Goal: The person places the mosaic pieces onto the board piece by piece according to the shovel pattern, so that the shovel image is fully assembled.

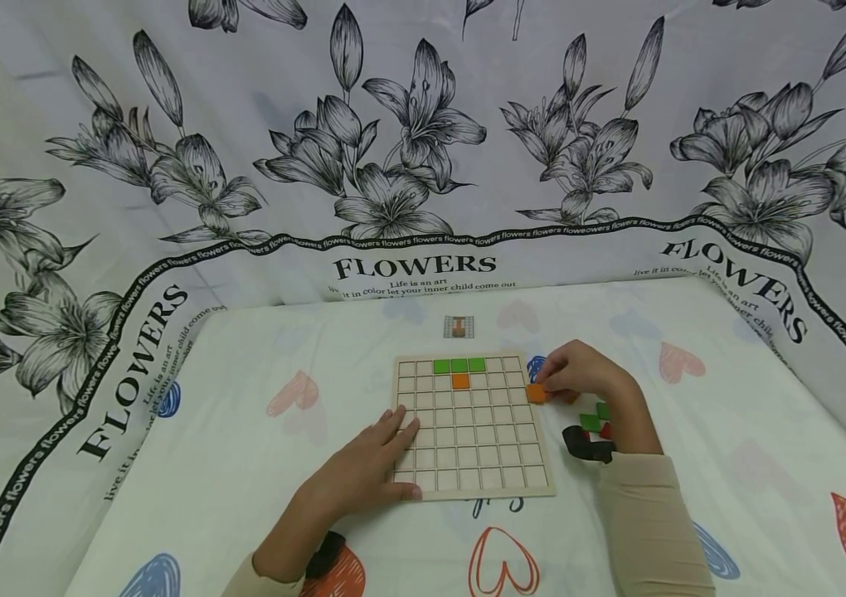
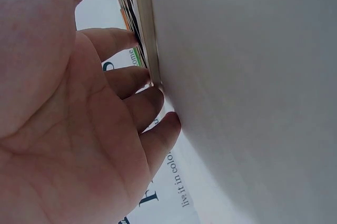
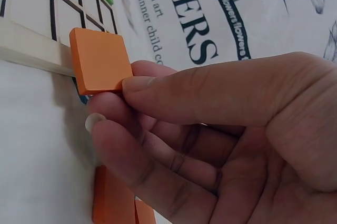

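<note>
Pinched between thumb and fingers of the right hand [image 3: 210,145] is an orange tile [image 3: 100,61], beside the grid board [image 1: 468,431]. Left hand [image 1: 363,473] lies flat, fingers straight, on the board's edge. "FLOWERS" is printed on the lily cloth [image 1: 415,267] behind the heart-patterned table cover [image 1: 244,431].

beige long sleeves [image 1: 647,522], with a black strap [image 1: 324,554] on the left wrist.

We see a flat square orange tile [image 3: 100,60] pinched at one corner between the thumb and fingers of the right hand [image 1: 580,377], held just off the right edge of the wooden grid board [image 1: 469,424]. The pale square board lies flat on the cloth, three green tiles [image 1: 459,365] in its top row, one orange tile [image 1: 460,381] beneath them. The left hand [image 1: 367,468] rests flat on the board's lower left corner.
</note>
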`<control>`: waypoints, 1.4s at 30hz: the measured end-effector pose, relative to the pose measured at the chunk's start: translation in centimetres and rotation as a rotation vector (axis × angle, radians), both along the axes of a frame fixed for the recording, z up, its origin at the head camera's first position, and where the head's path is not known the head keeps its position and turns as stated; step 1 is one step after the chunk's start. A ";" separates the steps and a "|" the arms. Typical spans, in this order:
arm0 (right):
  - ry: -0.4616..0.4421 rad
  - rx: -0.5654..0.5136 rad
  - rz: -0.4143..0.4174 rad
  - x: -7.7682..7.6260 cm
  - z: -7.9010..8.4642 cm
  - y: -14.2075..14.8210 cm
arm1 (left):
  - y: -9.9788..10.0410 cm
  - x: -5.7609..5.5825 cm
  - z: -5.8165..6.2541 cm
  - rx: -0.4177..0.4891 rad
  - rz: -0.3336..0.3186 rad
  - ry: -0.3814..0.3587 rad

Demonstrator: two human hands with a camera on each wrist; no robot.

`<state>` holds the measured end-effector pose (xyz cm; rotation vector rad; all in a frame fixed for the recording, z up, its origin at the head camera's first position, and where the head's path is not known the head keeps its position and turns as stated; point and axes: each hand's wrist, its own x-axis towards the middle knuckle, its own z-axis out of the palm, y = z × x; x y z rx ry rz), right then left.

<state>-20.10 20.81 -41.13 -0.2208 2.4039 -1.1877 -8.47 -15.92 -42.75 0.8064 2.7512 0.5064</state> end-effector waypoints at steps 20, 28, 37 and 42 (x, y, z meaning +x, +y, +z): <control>-0.021 -0.049 0.037 -0.4 -0.9 -2.0 | -0.3 0.0 -0.4 0.011 -0.020 0.023; -0.038 -0.120 0.074 -0.4 -0.9 -2.6 | -0.2 0.0 -0.5 0.001 -0.018 0.027; -0.095 -0.224 0.033 -0.3 -1.5 -4.4 | -0.2 0.0 -0.4 -0.001 -0.018 0.025; -0.097 -0.208 0.011 -0.3 -1.5 -5.0 | -0.2 0.0 -0.4 -0.001 -0.019 0.024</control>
